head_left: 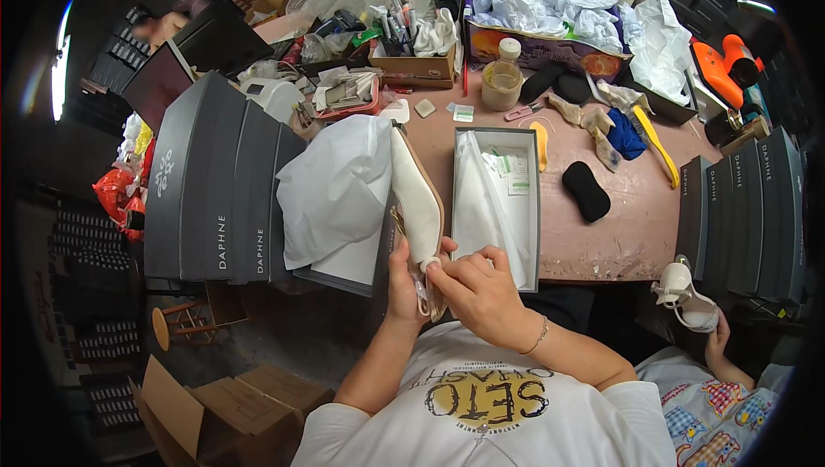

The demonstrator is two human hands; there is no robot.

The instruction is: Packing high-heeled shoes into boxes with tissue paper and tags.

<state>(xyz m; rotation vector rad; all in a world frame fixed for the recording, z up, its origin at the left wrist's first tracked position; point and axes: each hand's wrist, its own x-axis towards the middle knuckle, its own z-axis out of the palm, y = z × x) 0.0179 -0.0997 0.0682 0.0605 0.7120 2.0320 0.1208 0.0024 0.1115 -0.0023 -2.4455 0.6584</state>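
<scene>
A cream shoe (416,196) with a tan sole is held upright in front of me, over the table's near edge. My left hand (402,288) is closed round its lower end from the left. My right hand (483,288) pinches the strap end of the shoe with thumb and fingers; just what the fingertips grip is partly hidden. Right behind my right hand stands an open grey shoebox (534,244), holding white tissue paper (478,213) and small white-and-green packets (514,175). Left of the shoe, more tissue paper (335,188) spreads over another open box (339,276).
Grey shoeboxes (193,201) stand in rows at left and right. Black pads (586,192), a yellow brush (656,147), a blue cloth (626,134) and a jar (501,80) lie behind. At right, another person's hand (718,342) holds a white heeled shoe (687,299).
</scene>
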